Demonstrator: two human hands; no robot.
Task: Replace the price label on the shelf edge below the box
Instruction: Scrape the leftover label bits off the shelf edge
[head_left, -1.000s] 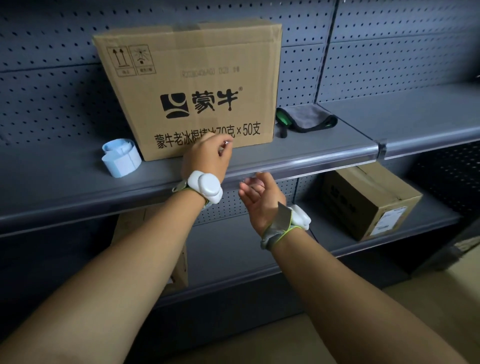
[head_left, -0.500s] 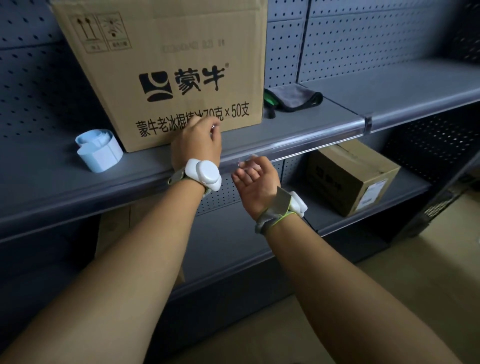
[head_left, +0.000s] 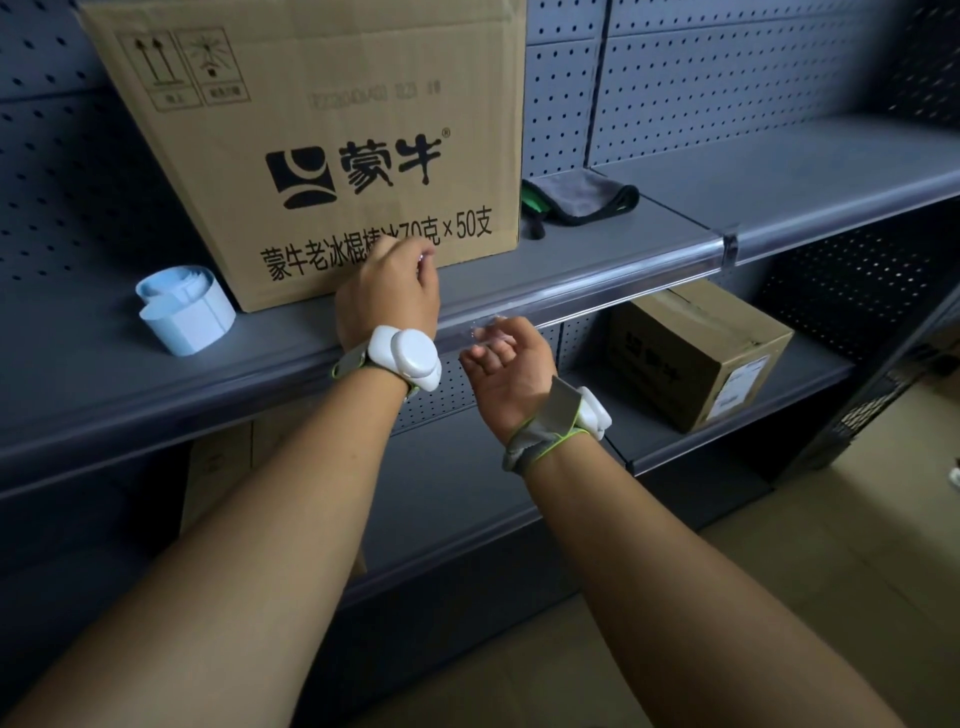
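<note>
Bare forearms; each wrist wears a white pod on a grey, green-edged strap

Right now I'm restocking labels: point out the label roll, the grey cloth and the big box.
label roll (head_left: 188, 317), head view, front of its outer wrap
grey cloth (head_left: 579, 195), head view, top fold
big box (head_left: 332, 98), head view, printed front face

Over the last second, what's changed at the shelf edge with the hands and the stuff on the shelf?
Little. The left hand stays raised against the bottom of the big box, fingers pinched. The right hand stays palm-up at the clear label strip on the shelf edge, fingers curled. Nothing visibly grasped or released. The view shifted closer. Label roll, grey cloth and lower box are unmoved.
</note>
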